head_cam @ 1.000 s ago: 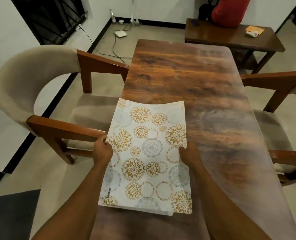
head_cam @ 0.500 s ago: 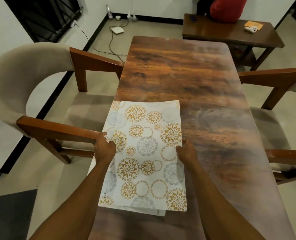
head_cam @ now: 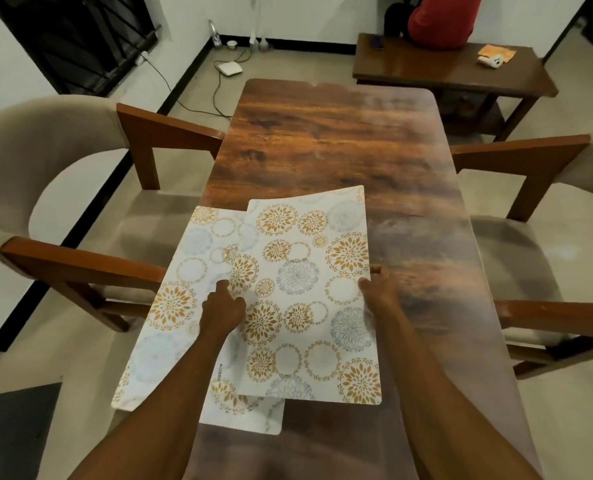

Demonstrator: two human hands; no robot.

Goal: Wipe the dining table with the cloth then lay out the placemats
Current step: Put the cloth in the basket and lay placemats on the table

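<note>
Over the near left part of the wooden dining table (head_cam: pixel 340 140) I hold white placemats printed with gold and grey floral circles. The top placemat (head_cam: pixel 309 296) is gripped at its right edge by my right hand (head_cam: pixel 378 289). My left hand (head_cam: pixel 222 306) holds the lower placemat (head_cam: pixel 180 299), which fans out to the left past the table's edge, over the chair seat. Another placemat's corner (head_cam: pixel 253 420) shows beneath them near the front. No cloth is visible.
A padded chair with wooden arms (head_cam: pixel 80 265) stands at the left side of the table, another chair (head_cam: pixel 530 209) at the right. A dark side table (head_cam: pixel 451 74) with small items stands beyond the far end. Cables and a white device (head_cam: pixel 230 68) lie on the floor.
The stacked placemats have been spread apart: my left hand slid the lower one out to the left while my right hand shifted the top one slightly right.
</note>
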